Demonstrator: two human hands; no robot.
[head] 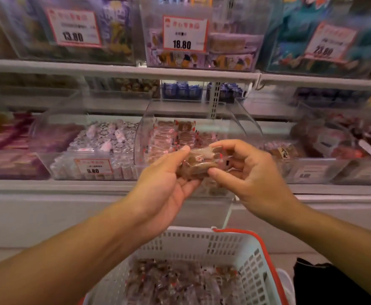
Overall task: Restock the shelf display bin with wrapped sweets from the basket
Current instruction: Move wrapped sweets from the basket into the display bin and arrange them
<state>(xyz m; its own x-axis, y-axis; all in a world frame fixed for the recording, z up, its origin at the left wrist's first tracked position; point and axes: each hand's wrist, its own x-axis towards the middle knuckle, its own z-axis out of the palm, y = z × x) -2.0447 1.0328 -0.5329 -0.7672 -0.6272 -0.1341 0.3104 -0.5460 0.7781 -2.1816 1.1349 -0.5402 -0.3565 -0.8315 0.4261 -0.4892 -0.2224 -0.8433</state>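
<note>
On the lower shelf's left stretch a clear bin point(92, 150) of pale wrapped candies carried a price tag reading 8.80 point(93, 166). Just right of it stood the display bin point(146, 137), its clear front wall showing rows of brown sweets in red-trimmed wrappers. In front of that bin the left hand point(164, 183) lay palm up, fingers curled under a small bundle of wrapped sweets point(198, 164). The right hand point(248, 172) pinched the same bundle from its right side between thumb and fingers, so both hands held it together. Below, the white basket point(224, 243) with a red handle held more wrapped sweets, blurred.
</note>
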